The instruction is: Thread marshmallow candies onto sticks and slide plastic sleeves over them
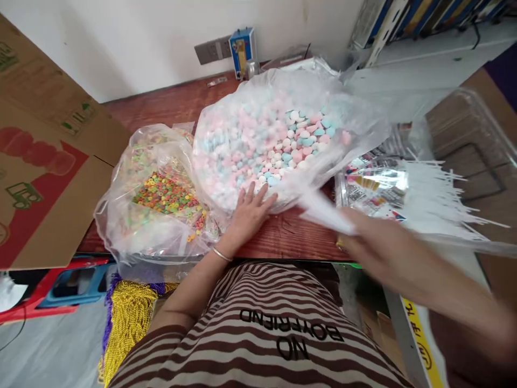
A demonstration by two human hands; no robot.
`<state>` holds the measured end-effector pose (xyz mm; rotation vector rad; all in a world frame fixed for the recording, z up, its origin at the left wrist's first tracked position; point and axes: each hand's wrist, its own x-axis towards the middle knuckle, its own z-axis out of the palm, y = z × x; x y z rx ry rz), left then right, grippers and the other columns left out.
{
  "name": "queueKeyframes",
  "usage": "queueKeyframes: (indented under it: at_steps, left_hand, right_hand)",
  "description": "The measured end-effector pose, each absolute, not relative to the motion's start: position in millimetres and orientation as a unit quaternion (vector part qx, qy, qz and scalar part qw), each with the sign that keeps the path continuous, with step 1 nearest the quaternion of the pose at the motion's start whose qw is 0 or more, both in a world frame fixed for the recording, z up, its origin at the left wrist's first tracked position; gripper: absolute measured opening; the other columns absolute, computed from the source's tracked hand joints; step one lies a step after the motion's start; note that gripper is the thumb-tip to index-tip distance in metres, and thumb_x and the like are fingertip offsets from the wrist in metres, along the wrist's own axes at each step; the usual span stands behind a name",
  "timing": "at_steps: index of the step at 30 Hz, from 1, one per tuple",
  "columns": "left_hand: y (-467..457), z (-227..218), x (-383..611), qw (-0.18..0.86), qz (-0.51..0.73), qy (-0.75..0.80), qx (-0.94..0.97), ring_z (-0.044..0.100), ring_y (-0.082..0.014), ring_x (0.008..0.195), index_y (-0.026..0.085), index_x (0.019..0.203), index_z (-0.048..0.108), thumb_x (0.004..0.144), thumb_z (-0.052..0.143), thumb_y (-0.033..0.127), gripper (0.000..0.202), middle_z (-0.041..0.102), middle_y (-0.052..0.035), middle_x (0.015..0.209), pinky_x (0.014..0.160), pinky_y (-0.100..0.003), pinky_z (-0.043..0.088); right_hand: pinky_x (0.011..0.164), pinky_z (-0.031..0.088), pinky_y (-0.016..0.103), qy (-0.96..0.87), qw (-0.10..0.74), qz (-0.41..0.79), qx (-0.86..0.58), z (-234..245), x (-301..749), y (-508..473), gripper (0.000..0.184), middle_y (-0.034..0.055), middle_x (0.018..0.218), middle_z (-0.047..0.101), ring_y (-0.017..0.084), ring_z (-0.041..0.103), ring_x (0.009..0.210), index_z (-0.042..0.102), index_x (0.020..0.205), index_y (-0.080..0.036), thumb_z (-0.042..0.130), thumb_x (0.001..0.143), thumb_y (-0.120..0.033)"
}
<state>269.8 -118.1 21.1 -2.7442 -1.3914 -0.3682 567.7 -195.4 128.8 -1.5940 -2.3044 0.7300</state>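
Note:
A large clear plastic bag of pink, white and pale blue candies lies open on the wooden table. My left hand, fingers spread, rests against the bag's near edge. At the right, my right hand is smeared by motion; its fingers are closed around a white, stretched-looking part of the plastic bag. To the left, touching the candy bag, is another clear bag with small ring-shaped pieces in red, orange, yellow and green.
Right of the candy bag are printed packets and many thin white sticks in a clear plastic tray. A cardboard box stands at the left. By the wall socket is a small blue box. Gold bead strands hang below.

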Motion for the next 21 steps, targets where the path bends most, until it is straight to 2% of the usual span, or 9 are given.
queueKeyframes:
  at_steps: [2,5,7,10,15,18,21]
  left_hand:
    - [-104,2,256,0.031,-0.103,-0.446,-0.889,0.026,-0.039,0.155,0.032,0.151,0.048,0.099,0.053,0.021,0.054,0.041,-0.0097,0.163,0.122,-0.069,0.024]
    - [-86,-14,254,0.057,-0.123,-0.428,-0.894,0.025,-0.0372,0.156,0.035,0.154,0.043,0.1,0.048,0.018,0.057,0.042,-0.0073,0.163,0.123,-0.068,0.019]
    - [-77,-18,257,0.069,-0.14,-0.423,-0.892,0.026,-0.0374,0.155,0.036,0.154,0.043,0.101,0.046,0.017,0.057,0.042,-0.0062,0.163,0.123,-0.069,0.018]
    - [-69,-16,260,0.069,-0.154,-0.429,-0.888,0.03,-0.0373,0.154,0.036,0.153,0.045,0.101,0.045,0.019,0.054,0.044,-0.0059,0.162,0.122,-0.069,0.019]
    - [-69,5,252,0.015,-0.123,-0.419,-0.9,0.037,-0.0341,0.15,0.032,0.15,0.05,0.098,0.05,0.016,0.054,0.05,-0.0082,0.157,0.123,-0.063,0.025]
    - [-90,21,245,-0.026,-0.114,-0.416,-0.902,0.031,-0.0359,0.153,0.025,0.151,0.048,0.094,0.057,0.016,0.059,0.049,-0.0125,0.157,0.123,-0.062,0.028]
    - [-123,28,244,-0.044,-0.139,-0.439,-0.886,0.023,-0.0349,0.157,0.021,0.151,0.048,0.096,0.047,0.011,0.056,0.046,-0.0131,0.159,0.124,-0.062,0.027]
  right_hand:
    - [0.062,0.037,0.029,-0.822,0.018,0.272,-0.499,95,506,-192,0.013,0.0041,0.082,0.069,0.02,0.063,0.069,0.056,0.099,-0.021,0.043,0.1,-0.025]
    - [0.067,0.04,0.03,-0.826,-0.075,0.219,-0.514,46,464,-186,0.02,0.0102,0.098,0.073,0.022,0.069,0.086,0.057,0.104,-0.018,0.037,0.102,-0.016]
    - [0.069,0.042,0.03,-0.808,-0.108,0.192,-0.546,23,461,-184,0.024,0.0135,0.108,0.072,0.024,0.07,0.093,0.057,0.11,-0.016,0.035,0.103,-0.014]
    - [0.072,0.044,0.031,-0.788,-0.121,0.169,-0.58,9,467,-180,0.027,0.0165,0.112,0.07,0.025,0.069,0.096,0.058,0.114,-0.014,0.033,0.103,-0.012]
    - [0.077,0.044,0.034,-0.767,-0.116,0.129,-0.618,11,472,-174,0.026,0.0178,0.111,0.069,0.028,0.068,0.099,0.058,0.11,-0.014,0.034,0.102,-0.012]
    - [0.076,0.042,0.033,-0.775,-0.11,0.121,-0.61,13,475,-175,0.023,0.0157,0.105,0.07,0.027,0.068,0.096,0.059,0.106,-0.015,0.036,0.102,-0.012]
    - [0.073,0.04,0.033,-0.797,-0.106,0.111,-0.584,11,481,-181,0.018,0.013,0.096,0.071,0.026,0.069,0.088,0.058,0.098,-0.016,0.041,0.099,-0.01]
